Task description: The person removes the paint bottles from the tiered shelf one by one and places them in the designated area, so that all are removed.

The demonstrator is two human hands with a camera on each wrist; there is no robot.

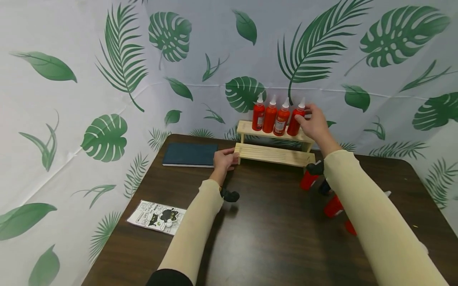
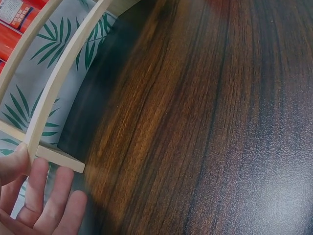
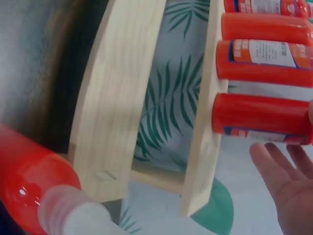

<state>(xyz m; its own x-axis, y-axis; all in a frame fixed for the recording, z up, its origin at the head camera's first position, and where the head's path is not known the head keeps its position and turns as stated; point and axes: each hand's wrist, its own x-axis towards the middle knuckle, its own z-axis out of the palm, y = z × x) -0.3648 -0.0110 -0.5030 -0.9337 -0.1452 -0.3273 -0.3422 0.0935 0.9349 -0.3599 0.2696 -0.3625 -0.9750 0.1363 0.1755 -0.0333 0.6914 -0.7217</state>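
Note:
A two-tier wooden rack [image 1: 275, 155] stands at the back of the table. My left hand [image 1: 224, 159] pinches the left end of its lower shelf, thumb on one side and fingers on the other [image 2: 41, 196]. Several red squeeze bottles [image 1: 270, 119] with white pointed caps stand in a row on the upper shelf. At the right end of that row, my right hand [image 1: 313, 121] grips a red bottle [image 3: 264, 117] near its top, its base at the shelf. The lower shelf [image 3: 117, 93] is bare.
More red bottles [image 1: 333, 206] and a dark one [image 1: 325, 187] are on the table's right, partly hidden by my right arm. A dark blue book [image 1: 190, 154] lies back left; a white packet with cat drawings [image 1: 157, 216] lies nearer. A leaf-print cloth [image 1: 214, 51] hangs behind.

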